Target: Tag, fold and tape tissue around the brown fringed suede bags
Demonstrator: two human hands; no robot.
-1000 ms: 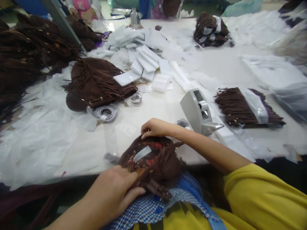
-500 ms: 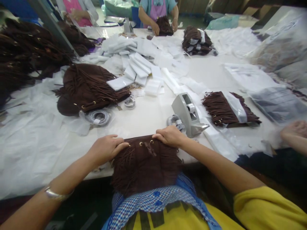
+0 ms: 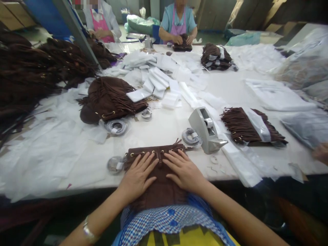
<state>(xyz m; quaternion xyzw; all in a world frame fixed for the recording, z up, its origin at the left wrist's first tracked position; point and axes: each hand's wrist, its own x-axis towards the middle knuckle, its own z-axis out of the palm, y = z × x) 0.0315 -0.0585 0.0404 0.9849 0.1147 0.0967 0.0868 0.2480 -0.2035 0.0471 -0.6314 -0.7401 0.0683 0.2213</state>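
Note:
A dark brown fringed bag [image 3: 156, 196] with gold eyelets along its top edge lies at the table's front edge and hangs down against my apron. My left hand [image 3: 138, 174] rests flat on its left half, fingers stretched out. On its right half, my right hand [image 3: 183, 171] lies the same way, fingers spread below the eyelets. Both palms cover much of the bag's front. A wrapped grey coil [image 3: 116, 165] sits beside the bag's left end, and another coil [image 3: 191, 136] lies just beyond its right end. The grey tape dispenser [image 3: 206, 131] stands close to that coil.
A fringed bag with a white band [image 3: 252, 124] lies to the right, and a puffed brown bag [image 3: 110, 99] to the left. White packets [image 3: 156, 80] are heaped mid-table. Plastic sheets [image 3: 51, 147] cover the left side. Two people work across the table; another person's hand [image 3: 321, 152] shows at right.
My hands have gone from gripping the bag's top edge to lying flat on its front. The bag's upper part now rests on the table. My view has tilted up slightly.

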